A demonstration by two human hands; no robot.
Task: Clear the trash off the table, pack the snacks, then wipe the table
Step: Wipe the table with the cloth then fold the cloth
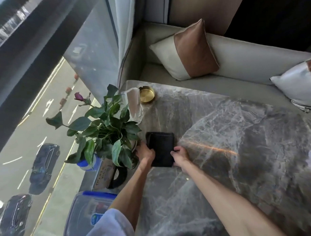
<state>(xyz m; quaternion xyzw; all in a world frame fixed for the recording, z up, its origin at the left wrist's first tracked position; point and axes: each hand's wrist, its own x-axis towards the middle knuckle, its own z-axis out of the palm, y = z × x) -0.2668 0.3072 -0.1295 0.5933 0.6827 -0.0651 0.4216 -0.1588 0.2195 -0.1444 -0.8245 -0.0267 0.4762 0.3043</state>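
Black cloth [161,149] lay gripped at both sides, left hand [145,151] and right hand [180,155] pressing it to the marble table [222,142]. Wiping looked underway; next it needed sweeping across the bare top.

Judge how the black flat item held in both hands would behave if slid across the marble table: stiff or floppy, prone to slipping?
The black flat item keeps straight edges and square corners between the left hand and right hand, so it is probably stiff or firmly folded. It lies flat, so tipping or rolling seems unlikely. The marble table looks glossy, so it may slide easily.
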